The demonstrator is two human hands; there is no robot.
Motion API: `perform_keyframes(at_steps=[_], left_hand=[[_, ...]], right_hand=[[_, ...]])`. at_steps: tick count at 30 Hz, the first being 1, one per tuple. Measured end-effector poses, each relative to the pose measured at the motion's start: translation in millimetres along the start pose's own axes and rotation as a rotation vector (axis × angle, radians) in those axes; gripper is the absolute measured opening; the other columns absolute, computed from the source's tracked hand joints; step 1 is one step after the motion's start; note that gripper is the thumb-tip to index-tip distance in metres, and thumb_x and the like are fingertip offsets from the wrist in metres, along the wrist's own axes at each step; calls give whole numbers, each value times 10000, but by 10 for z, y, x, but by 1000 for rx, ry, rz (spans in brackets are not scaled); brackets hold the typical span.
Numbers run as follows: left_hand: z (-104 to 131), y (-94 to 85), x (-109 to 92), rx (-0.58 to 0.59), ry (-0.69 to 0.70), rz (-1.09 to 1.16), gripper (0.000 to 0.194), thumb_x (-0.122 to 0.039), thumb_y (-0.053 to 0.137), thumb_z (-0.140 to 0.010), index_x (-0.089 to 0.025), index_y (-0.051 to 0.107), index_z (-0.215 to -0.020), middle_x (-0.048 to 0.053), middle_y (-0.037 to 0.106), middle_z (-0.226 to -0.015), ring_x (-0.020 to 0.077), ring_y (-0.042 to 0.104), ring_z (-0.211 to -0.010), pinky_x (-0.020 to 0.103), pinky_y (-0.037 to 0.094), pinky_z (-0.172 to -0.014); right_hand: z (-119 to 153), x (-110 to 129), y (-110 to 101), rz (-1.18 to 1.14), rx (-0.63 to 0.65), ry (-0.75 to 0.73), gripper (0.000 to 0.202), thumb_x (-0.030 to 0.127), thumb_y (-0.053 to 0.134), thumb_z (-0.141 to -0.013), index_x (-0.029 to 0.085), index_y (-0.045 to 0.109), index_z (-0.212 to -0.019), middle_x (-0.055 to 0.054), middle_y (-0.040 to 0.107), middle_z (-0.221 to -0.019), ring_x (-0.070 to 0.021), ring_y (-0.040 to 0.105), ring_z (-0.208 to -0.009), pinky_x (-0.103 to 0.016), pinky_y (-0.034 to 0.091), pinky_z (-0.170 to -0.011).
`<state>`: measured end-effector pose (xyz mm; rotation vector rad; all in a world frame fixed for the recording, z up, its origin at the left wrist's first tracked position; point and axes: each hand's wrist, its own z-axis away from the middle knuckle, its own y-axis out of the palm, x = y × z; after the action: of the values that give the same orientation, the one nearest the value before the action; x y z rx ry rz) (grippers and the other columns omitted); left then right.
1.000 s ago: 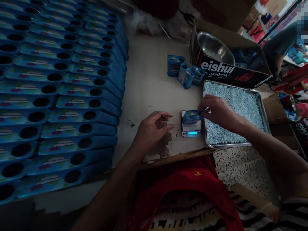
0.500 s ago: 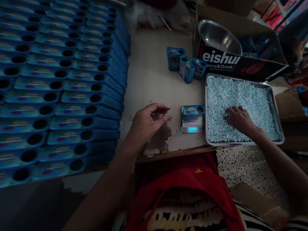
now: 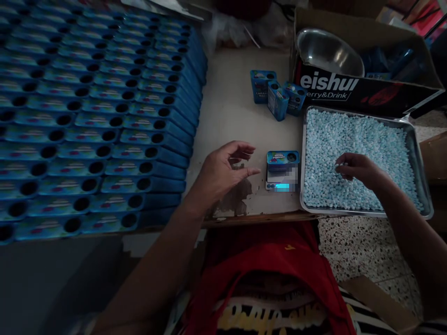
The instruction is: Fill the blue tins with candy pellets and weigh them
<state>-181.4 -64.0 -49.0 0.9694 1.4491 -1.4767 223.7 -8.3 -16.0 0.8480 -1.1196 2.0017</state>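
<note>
My left hand (image 3: 233,165) hovers over the table with thumb and fingers apart, holding nothing. To its right a small digital scale (image 3: 274,179) with a lit blue display carries a blue candy box (image 3: 282,157) that has a dark round hole in its top. My right hand (image 3: 359,168) is above a metal tray (image 3: 303,153) filled with small pale-blue candies (image 3: 335,135). Its fingers are curled and pinched together; whatever lies between them is hidden from me.
Long rows of blue boxes (image 3: 111,151) with round holes cover the left side. Three blue boxes (image 3: 277,100) stand behind the scale. An open carton (image 3: 349,93) at the back right holds a steel bowl (image 3: 328,51) and more blue items. The table edge (image 3: 251,218) is near my body.
My right hand has lifted off the candies, its fingers drawn together. My left hand has opened slightly wider. The view has shifted, and the box stays on the scale.
</note>
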Motion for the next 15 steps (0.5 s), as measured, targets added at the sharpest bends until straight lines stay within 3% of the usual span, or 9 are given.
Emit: perform_keyframes(at_steps=[4,7,11,15], left_hand=[[13,187,-43,68,7,29,594,-458,946,-716,-234,740,-1226,90,791,-1214,284,740,-1112,467,608,-1053],[35,279,-84,93,-29,14,570,-468,914,-761,-256,737,-1260,92,784,-1283,303,737,-1147,492,602,-1078],[42,262,-34,27,-17,10,566,-518,900,-771,-260,734,-1247,99,765,-1333,315,717,-1218,498,589,-1121],[30,212,62,36,-10,27,622,-576,908,-741,-243,730,-1235,107,769,-1288,300,729,-1165,491,609,-1087]], right_hand=[[-26,164,130,32,42,-77,319,412,891,-750,200,701,-896,78,542,-518,-84,435,-475,-239,319,-480],[-110,243,215,-52,88,-95,335,415,891,-743,206,685,-905,69,589,-539,-93,482,-492,-241,361,-499],[-222,229,290,-157,77,-22,424,471,919,-667,207,659,-872,35,657,-608,-119,584,-554,-265,458,-557],[-227,346,382,-124,64,-111,394,474,896,-709,213,651,-873,56,614,-584,-105,532,-536,-266,429,-561]])
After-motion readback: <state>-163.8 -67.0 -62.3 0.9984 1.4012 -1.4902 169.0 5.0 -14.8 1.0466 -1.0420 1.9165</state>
